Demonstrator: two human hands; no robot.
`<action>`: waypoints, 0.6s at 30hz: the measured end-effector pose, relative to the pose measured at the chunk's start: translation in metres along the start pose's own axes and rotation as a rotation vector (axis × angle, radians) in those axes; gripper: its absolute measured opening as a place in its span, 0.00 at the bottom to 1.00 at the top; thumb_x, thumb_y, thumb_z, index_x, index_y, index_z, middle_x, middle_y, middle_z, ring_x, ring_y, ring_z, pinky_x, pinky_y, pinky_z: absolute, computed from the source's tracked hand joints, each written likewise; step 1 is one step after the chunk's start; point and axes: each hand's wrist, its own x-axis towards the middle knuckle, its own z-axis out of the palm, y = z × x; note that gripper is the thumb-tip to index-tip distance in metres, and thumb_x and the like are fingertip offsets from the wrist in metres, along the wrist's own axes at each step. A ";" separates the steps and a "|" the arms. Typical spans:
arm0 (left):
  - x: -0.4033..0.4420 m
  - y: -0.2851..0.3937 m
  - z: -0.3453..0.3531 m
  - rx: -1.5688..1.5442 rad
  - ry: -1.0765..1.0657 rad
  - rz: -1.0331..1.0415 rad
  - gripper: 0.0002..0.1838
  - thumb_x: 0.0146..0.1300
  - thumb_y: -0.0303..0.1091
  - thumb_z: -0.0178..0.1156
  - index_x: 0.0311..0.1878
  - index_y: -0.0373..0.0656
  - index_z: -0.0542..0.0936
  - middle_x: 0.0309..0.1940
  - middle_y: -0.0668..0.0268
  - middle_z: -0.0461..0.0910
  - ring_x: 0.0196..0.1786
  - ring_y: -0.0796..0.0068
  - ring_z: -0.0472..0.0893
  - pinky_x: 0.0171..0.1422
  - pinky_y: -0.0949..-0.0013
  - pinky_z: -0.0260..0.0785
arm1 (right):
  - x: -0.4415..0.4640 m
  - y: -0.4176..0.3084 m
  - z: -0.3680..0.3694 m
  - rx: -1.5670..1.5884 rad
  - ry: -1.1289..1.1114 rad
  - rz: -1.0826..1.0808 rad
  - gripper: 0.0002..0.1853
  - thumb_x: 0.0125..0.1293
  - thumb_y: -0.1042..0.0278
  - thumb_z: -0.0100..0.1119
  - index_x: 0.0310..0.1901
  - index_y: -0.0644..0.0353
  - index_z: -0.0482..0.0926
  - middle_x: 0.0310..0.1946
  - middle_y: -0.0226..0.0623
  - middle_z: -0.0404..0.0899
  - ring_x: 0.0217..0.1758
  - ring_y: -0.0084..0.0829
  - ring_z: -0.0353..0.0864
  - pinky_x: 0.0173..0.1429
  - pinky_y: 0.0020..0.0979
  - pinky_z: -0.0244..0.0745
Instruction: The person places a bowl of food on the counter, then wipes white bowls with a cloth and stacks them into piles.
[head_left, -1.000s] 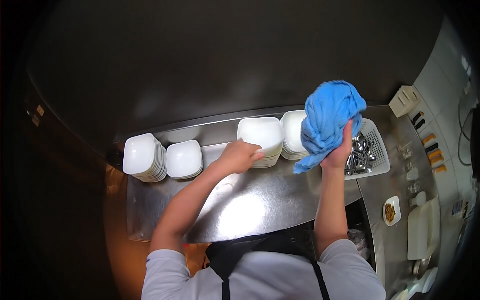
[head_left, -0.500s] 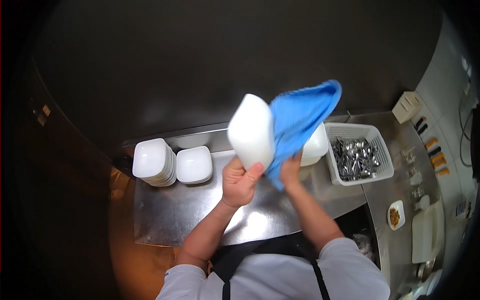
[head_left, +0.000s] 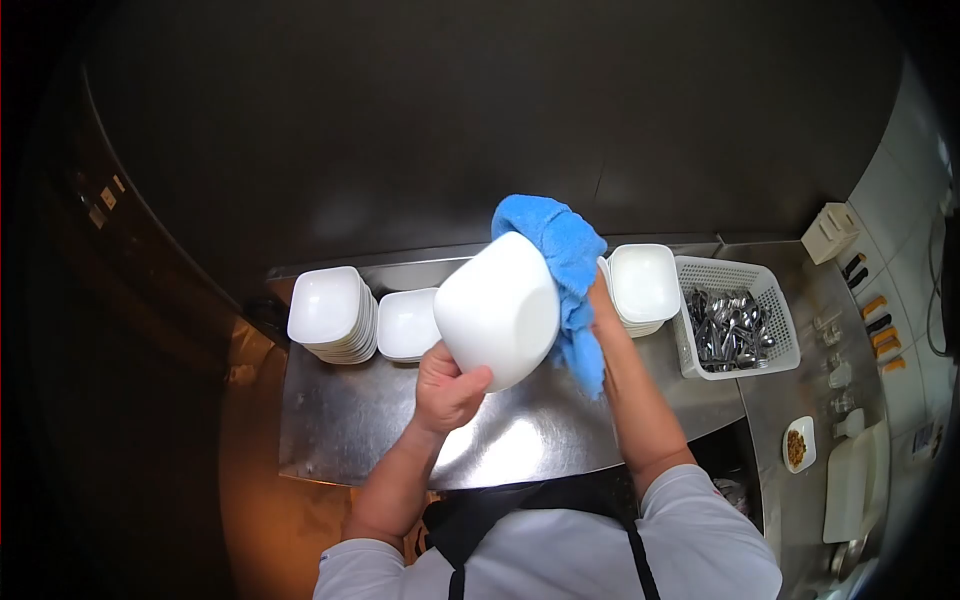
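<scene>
Steel ctr [head_left: 370,425], dk wall [head_left: 450,120] | LH [head_left: 450,390] clamped on bowl [head_left: 497,312] | RH [head_left: 602,302] at cloth [head_left: 565,248], fingers hidden, can't tell

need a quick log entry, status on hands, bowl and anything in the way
Left hand gripping tilted white bowl, raised above counter. Right hand at blue cloth, grip hidden. Nothing seen blocking bowl.

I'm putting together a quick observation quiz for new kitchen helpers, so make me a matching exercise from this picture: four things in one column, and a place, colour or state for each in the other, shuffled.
Column one
1. Cloth
2. Tilted bowl
3. Cutlery
4. Small dish

Column two
A. Gripped by the left hand
B. Holding brown food
C. Blue
D. Inside the perforated basket

Right pairs: 1-C, 2-A, 3-D, 4-B.
</scene>
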 end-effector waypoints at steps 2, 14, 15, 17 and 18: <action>0.002 0.010 -0.016 -0.108 -0.011 -0.121 0.24 0.68 0.26 0.56 0.67 0.35 0.70 0.61 0.56 0.76 0.64 0.62 0.76 0.69 0.59 0.68 | 0.000 0.004 -0.002 -0.446 -0.075 -0.217 0.30 0.64 0.61 0.63 0.65 0.65 0.71 0.64 0.48 0.73 0.68 0.41 0.71 0.73 0.37 0.62; 0.016 -0.021 -0.023 -0.092 0.462 0.067 0.27 0.73 0.35 0.53 0.72 0.40 0.64 0.67 0.57 0.70 0.69 0.59 0.71 0.75 0.53 0.61 | -0.058 0.085 0.043 -0.969 0.089 -0.670 0.19 0.66 0.65 0.58 0.57 0.60 0.78 0.57 0.44 0.78 0.63 0.45 0.74 0.70 0.43 0.65; 0.013 -0.018 -0.024 -0.150 0.426 0.044 0.27 0.73 0.35 0.53 0.72 0.41 0.63 0.67 0.57 0.70 0.69 0.58 0.70 0.75 0.53 0.61 | -0.041 0.084 0.030 -0.952 0.120 -0.640 0.19 0.66 0.64 0.57 0.57 0.60 0.78 0.56 0.44 0.78 0.63 0.45 0.74 0.70 0.43 0.65; 0.003 -0.006 -0.022 -0.264 0.346 -0.004 0.28 0.72 0.33 0.54 0.73 0.41 0.63 0.68 0.58 0.69 0.71 0.58 0.69 0.76 0.51 0.59 | -0.012 0.081 0.002 -0.986 0.179 -0.651 0.18 0.67 0.64 0.57 0.56 0.60 0.78 0.55 0.44 0.79 0.62 0.44 0.75 0.69 0.44 0.65; -0.003 0.001 -0.023 -0.245 0.299 -0.008 0.27 0.71 0.31 0.54 0.72 0.40 0.65 0.67 0.58 0.72 0.70 0.57 0.71 0.76 0.51 0.60 | -0.002 0.079 -0.012 -1.053 0.207 -0.696 0.17 0.68 0.64 0.56 0.56 0.60 0.79 0.54 0.43 0.79 0.61 0.44 0.75 0.68 0.44 0.66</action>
